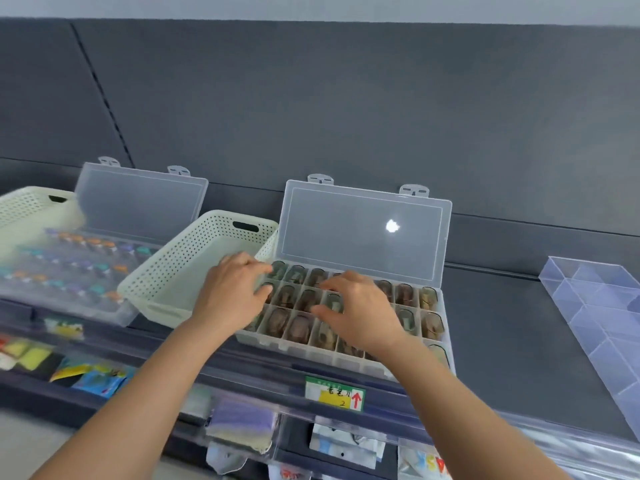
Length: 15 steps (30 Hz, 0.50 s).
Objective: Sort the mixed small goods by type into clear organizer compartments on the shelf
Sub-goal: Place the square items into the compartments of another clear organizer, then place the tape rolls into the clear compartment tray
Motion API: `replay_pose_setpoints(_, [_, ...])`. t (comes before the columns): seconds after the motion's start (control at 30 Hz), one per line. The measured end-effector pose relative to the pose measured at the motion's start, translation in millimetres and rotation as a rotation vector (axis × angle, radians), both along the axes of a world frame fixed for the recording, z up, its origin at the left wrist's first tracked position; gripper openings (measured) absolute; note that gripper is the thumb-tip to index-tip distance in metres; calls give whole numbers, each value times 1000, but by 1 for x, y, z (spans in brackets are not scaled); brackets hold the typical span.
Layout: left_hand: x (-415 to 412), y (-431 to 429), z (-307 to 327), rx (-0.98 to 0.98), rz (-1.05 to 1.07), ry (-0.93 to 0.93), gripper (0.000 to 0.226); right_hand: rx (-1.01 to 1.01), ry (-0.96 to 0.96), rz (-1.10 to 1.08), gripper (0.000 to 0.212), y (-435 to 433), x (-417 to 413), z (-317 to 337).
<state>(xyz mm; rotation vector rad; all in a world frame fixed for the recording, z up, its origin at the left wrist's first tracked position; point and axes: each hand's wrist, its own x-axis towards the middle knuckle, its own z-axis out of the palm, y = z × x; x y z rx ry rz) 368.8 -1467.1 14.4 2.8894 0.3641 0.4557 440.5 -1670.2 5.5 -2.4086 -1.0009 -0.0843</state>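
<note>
the single camera rode on my head, facing forward and down at the shelf (519, 341) from close range. its wide lens put the open organizer box (363, 223) near centre and the back panel (346, 98) far above.

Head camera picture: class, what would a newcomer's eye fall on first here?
First, the clear box in the middle of the shelf, lid up, its compartments full of small brown goods, with the left hand and right hand over them. Next, the pale basket just left of it, and a second open box of colourful goods far left.
</note>
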Motion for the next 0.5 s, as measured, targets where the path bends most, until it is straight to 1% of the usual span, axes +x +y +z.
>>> replay_pose_setpoints(0.1, [-12,58,-3,42,135,60,42,14,8,31,52,52,-7,0])
replay_pose_setpoints(0.23, [-25,123,-9,108,275,157,52,-9,54,-36,53,118,-17,-6])
replay_pose_setpoints(0.3, [-26,146,-14,137,292,188,53,-47,69,-121,53,146,-20,-10])
replay_pose_setpoints(0.37, [-24,164,-20,150,283,194,48,-71,105,-207,53,168,-22,-15])
replay_pose_setpoints(0.5, [-16,188,-28,173,266,166,40,-66,206,-321,44,194,-26,-24])
